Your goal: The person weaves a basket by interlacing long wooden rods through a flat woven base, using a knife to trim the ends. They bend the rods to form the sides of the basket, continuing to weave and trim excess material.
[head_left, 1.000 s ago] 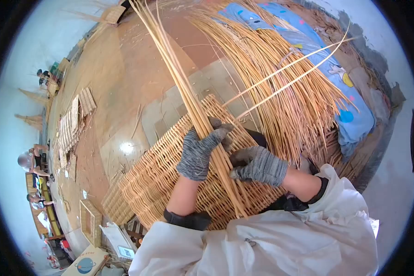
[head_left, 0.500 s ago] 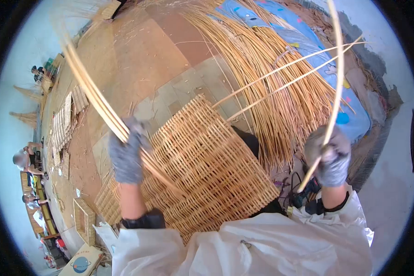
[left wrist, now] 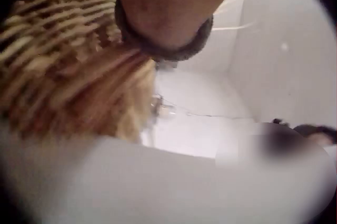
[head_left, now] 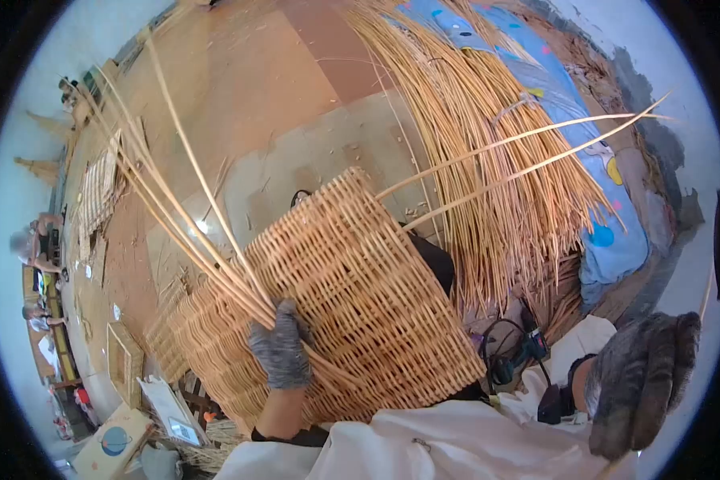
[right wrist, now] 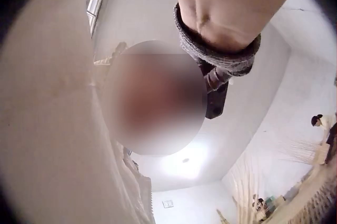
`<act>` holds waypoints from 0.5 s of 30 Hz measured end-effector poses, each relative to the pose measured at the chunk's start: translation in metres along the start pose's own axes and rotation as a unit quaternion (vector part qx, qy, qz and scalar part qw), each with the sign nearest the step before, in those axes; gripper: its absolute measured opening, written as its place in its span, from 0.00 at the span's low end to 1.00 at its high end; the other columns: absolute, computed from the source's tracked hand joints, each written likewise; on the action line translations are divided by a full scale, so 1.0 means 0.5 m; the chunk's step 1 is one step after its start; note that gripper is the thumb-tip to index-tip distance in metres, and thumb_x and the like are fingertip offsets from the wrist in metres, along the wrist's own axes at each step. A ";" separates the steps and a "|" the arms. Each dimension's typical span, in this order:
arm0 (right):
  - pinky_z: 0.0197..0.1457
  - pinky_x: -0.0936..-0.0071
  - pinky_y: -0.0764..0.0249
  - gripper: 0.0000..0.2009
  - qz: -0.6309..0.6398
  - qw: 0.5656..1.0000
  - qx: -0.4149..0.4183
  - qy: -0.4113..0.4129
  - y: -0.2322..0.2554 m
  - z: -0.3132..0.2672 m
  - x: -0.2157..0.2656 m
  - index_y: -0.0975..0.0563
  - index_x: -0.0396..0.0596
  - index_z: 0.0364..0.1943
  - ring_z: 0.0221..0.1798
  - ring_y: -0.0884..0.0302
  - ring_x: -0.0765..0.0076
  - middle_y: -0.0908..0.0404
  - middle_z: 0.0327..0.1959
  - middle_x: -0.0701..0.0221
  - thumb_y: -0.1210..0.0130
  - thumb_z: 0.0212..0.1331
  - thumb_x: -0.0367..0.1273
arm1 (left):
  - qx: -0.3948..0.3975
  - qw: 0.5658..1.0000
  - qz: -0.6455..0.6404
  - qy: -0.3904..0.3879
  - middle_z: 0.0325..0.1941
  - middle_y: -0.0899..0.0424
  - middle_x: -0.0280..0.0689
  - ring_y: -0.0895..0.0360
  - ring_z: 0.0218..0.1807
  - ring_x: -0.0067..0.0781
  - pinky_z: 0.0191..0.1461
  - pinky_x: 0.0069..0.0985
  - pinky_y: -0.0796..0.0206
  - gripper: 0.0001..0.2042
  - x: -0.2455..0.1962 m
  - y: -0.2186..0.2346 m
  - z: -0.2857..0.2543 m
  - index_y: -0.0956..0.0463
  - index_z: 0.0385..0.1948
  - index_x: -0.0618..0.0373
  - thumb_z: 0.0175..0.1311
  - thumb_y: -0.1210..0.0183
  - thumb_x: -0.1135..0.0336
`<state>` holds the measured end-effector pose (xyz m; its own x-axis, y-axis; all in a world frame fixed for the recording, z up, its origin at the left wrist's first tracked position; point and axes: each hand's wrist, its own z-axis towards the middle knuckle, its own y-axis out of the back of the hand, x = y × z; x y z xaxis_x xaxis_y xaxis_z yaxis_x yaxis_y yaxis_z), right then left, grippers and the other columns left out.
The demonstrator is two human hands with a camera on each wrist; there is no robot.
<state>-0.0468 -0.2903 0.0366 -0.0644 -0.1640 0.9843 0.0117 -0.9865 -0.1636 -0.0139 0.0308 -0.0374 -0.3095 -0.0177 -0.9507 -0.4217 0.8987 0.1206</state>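
In the head view my gloved left hand [head_left: 280, 344] grips a small bundle of wicker rods [head_left: 216, 276], which fan out toward the upper left. The bundle's lower ends lie over a woven wicker panel [head_left: 360, 288] across my lap. Two long rods [head_left: 520, 168] stick out from the panel's right edge. My gloved right hand [head_left: 644, 384] is raised at the far right with its fingers curled, and a thin wicker rod [head_left: 707, 284] shows just above it; the part inside the hand is hidden. In the left wrist view the woven panel [left wrist: 63, 18] lies beside the forearm.
A large heap of loose rods [head_left: 488, 176] lies right of the panel on a blue patterned cloth [head_left: 616, 232]. A power tool [head_left: 528, 344] with a cable lies near the right sleeve. At the left are a wooden frame [head_left: 124, 360], a box [head_left: 112, 440] and seated people in the distance.
The hands parted: the left drew its bundle left, then back over the panel. The right lifted one rod away and moved out to the far right, lower than half a second ago.
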 end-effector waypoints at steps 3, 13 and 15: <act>0.32 0.68 0.23 0.08 0.009 1.000 -0.001 -0.017 0.012 0.018 -0.018 0.26 0.46 0.29 0.31 0.20 0.59 0.20 0.29 0.59 0.41 0.53 0.35 | -0.011 1.000 -0.022 -0.003 0.20 0.25 0.33 0.29 0.17 0.22 0.15 0.21 0.37 0.09 0.020 0.001 0.008 0.29 0.37 0.61 0.57 0.41 0.70; 0.33 0.72 0.20 0.11 0.149 0.982 -0.054 -0.108 0.065 0.090 -0.123 0.28 0.47 0.32 0.36 0.19 0.60 0.19 0.36 0.58 0.36 0.49 0.27 | -0.007 0.999 -0.020 -0.028 0.27 0.22 0.36 0.26 0.21 0.21 0.17 0.16 0.34 0.13 0.050 0.023 0.010 0.29 0.43 0.62 0.56 0.40 0.71; 0.32 0.73 0.20 0.09 0.111 0.988 -0.057 -0.095 0.070 0.098 -0.154 0.27 0.47 0.29 0.35 0.19 0.59 0.19 0.33 0.59 0.37 0.50 0.27 | -0.026 1.000 0.004 -0.007 0.22 0.25 0.31 0.28 0.19 0.18 0.17 0.14 0.36 0.14 0.053 0.026 0.009 0.30 0.42 0.59 0.56 0.39 0.69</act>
<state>0.0074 -0.3121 -0.0417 0.1155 -0.3833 0.9164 -0.1092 -0.9219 -0.3718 -0.0237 0.0438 -0.0621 -0.3017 -0.0049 -0.9534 -0.4626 0.8751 0.1419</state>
